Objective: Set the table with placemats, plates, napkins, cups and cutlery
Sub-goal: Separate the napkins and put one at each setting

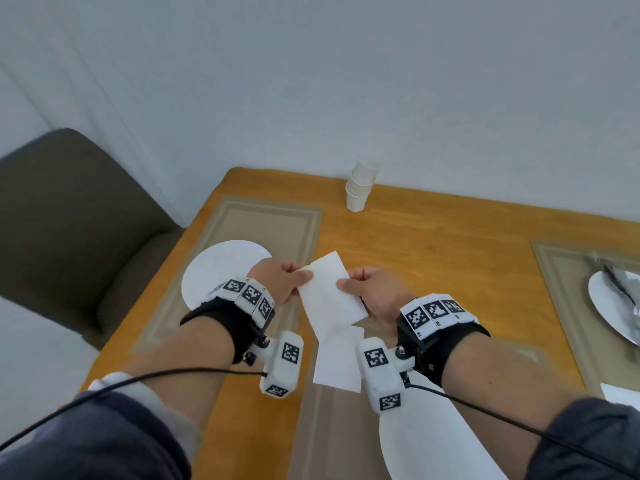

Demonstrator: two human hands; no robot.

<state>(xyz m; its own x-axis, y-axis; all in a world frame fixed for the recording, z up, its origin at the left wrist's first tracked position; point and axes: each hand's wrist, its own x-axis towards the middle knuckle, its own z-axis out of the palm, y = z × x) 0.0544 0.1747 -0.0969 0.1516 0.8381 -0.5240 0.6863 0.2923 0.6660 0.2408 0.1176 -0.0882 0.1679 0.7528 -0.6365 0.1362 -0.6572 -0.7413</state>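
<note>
Both hands hold a white paper napkin above the wooden table. My left hand pinches its left edge and my right hand grips its right edge. A second white napkin hangs or lies just below the first; I cannot tell which. A white plate sits on the beige placemat at the left. Another white plate lies on the near placemat under my right forearm. At the right, a plate carries dark cutlery on a third placemat.
A stack of white paper cups stands near the wall at the table's far edge. A brown upholstered chair is at the left. A white napkin corner shows at the right edge. Cables run from both wrist bands.
</note>
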